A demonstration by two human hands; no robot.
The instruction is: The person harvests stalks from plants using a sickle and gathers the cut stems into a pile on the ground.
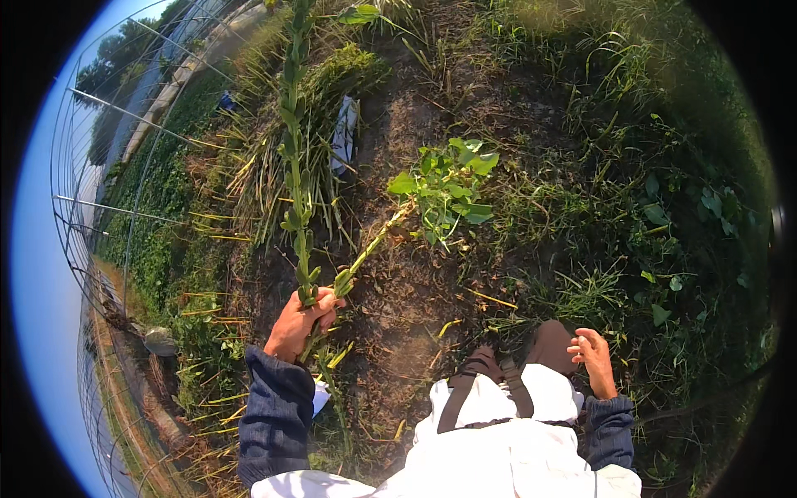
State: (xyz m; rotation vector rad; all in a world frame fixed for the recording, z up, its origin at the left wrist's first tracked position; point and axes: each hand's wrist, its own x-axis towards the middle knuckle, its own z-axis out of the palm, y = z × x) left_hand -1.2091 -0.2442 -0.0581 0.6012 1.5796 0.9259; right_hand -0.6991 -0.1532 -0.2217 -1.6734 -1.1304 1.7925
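Note:
My left hand [300,325] is closed around green, pod-lined stalks that look like sesame. One long sesame stalk [292,166] rises from the fist to the top of the view, thick with pods along its stem. A second, shorter stalk [371,249] slants away up to the right from the same grip. Its far end meets a cluster of broad green leaves [448,187]; whether they belong to it I cannot tell. Beside my right knee, my right hand [592,358] hangs with its fingers loosely bent and apart, holding nothing.
A heap of cut stalks [286,170] lies at the far left, with a pale sheet [344,137] against it. Cut yellow stubble [220,314] sticks up along the left. Weeds [598,290] cover the right side. A metal pipe frame [124,207] stands beyond the left edge.

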